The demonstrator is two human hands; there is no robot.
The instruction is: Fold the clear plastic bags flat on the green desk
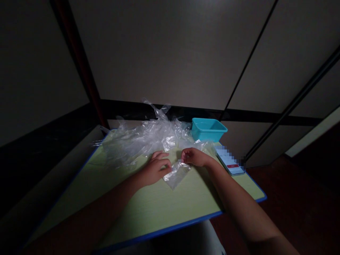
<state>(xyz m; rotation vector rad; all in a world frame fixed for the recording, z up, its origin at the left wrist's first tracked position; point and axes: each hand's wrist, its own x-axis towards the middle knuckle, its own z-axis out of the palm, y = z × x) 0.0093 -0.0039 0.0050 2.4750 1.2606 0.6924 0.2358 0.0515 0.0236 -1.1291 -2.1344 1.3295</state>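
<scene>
Nearest to the camera, two bare forearms (pixel 239 202), stretched from the near side over a pale tabletop (pixel 159 209) with blue border. Along its far edge, spread until the far left corner, a big loose heap of clear plastic (pixel 148 136). At the far right corner, just beside the heap, a turquoise box (pixel 207 135). Near the middle of the tabletop, left hand (pixel 154 171) and right hand (pixel 196 156), turned toward each other. Along the right edge, a lit phone (pixel 230 161). Between both hands, a small clear bag (pixel 176 177), long axis slanting from the near-edge side toward the far right corner. Right fingertips curled and apparently pinched on its far end, the more surely in contact. Left thumb and forefinger at its left side, slightly apart; cannot tell whether gripping the film.
</scene>
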